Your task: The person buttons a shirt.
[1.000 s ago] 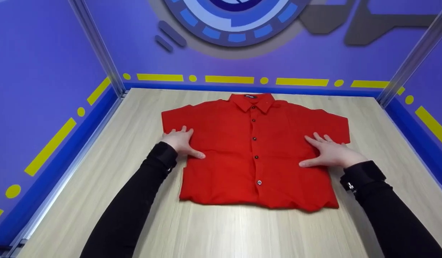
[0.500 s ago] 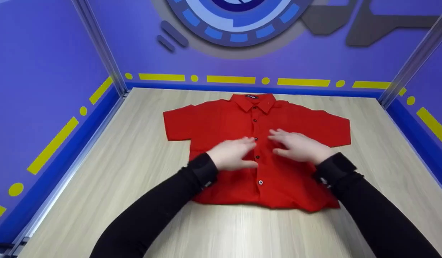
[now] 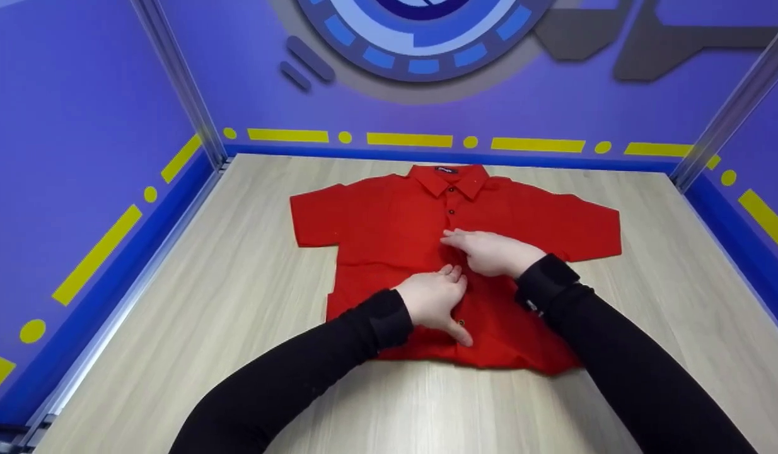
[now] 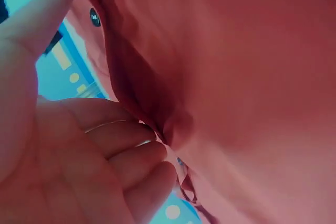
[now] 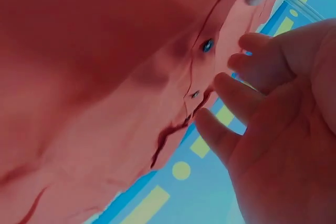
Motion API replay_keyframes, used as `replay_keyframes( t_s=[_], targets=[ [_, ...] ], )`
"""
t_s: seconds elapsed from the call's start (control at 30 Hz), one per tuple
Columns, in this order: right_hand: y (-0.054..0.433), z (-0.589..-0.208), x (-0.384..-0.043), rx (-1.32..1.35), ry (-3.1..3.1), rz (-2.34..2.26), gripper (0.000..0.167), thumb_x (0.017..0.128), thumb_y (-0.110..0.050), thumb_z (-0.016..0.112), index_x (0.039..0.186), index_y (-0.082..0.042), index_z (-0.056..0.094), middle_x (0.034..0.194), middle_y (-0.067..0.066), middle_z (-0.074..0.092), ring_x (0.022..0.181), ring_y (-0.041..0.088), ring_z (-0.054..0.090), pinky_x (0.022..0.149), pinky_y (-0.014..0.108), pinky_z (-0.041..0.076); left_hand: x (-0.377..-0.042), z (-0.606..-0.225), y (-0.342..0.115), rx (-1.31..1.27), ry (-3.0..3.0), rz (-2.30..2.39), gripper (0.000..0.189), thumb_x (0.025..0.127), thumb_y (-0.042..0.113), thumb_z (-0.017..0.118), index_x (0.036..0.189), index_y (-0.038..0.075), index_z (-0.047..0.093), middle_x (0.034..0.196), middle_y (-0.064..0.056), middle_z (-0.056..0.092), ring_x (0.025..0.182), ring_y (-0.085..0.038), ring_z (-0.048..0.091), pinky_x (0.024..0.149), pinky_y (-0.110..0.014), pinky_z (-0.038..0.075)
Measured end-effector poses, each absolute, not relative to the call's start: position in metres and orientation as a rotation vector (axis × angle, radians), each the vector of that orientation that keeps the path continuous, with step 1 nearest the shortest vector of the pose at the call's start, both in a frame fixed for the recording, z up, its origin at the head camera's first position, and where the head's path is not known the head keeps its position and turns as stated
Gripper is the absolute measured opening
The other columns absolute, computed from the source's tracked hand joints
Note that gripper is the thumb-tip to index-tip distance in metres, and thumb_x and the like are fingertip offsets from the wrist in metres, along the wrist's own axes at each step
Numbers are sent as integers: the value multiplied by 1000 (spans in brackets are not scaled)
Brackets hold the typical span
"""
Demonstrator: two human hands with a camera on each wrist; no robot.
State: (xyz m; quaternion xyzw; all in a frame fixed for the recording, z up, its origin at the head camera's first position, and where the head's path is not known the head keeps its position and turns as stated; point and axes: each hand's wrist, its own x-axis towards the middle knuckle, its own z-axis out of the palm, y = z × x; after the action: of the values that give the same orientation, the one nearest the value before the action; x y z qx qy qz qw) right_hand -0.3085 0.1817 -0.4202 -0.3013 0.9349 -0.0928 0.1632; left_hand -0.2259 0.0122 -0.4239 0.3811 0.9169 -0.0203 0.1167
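Note:
A red short-sleeved button-up shirt (image 3: 383, 221) lies front side up, its collar (image 3: 449, 180) toward the back wall. My left hand (image 3: 434, 299) is low over the button strip, thumb apart from the other fingers. In the left wrist view its fingertips are right at the strip's edge, close to a gap in the cloth, with a dark button (image 4: 95, 17) above. Farther up the shirt, my right hand (image 3: 497, 253) reaches over the strip with fingers extended. Its fingertips are beside two buttons in the right wrist view, one of them a dark button (image 5: 208, 45). The hands hide the middle buttons.
The shirt rests on a light wood-grain table (image 3: 238, 252). Blue-purple panels with yellow markings close off the back and both sides, joined by metal corner posts (image 3: 181, 82). The shirt's lower edge (image 3: 477, 364) is bunched and uneven.
Both hands have left the shirt's sides and come inward to the button strip. In the last half second the left hand has dropped lower and the right has moved farther left. The shirt stays in place.

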Motion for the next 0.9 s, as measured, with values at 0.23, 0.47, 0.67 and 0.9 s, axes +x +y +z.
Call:
replay_keyframes(
  t_s=[0.23, 0.47, 0.67, 0.9],
  targets=[
    [166, -430, -317, -770, 2617, -128, 54, 96, -7, 42, 150, -9, 35, 158, 10, 28, 146, 30, 25, 119, 47, 22, -219, -428, 13, 1057, 2629, -85, 119, 67, 76, 68, 152, 5, 27, 159, -19, 20, 145, -34, 26, 116, -37, 31],
    [161, -432, -323, -681, 2542, -149, 69, 100, -40, 47, 155, -9, 17, 163, 11, 10, 150, 30, 8, 120, 50, 14, -212, -431, 7, 1056, 2605, -201, 112, 74, 81, 54, 155, 13, 18, 162, -14, 9, 149, -32, 12, 116, -39, 31],
    [165, -435, -327, -660, 2548, -169, 82, 94, -56, 51, 156, -16, 14, 164, 7, 7, 151, 27, 5, 116, 63, 10, -204, -435, 2, 1093, 2610, -214, 105, 81, 79, 46, 156, 13, 15, 163, -12, 6, 149, -33, 11, 118, -38, 28],
    [169, -434, -332, -617, 2531, -238, 87, 91, -59, 54, 156, -19, 13, 164, 5, 5, 151, 26, 5, 118, 59, 8, -193, -432, 7, 1141, 2562, -253, 86, 88, 70, 46, 156, 25, 19, 163, -5, 10, 147, -41, 16, 115, -43, 32]
  ],
)
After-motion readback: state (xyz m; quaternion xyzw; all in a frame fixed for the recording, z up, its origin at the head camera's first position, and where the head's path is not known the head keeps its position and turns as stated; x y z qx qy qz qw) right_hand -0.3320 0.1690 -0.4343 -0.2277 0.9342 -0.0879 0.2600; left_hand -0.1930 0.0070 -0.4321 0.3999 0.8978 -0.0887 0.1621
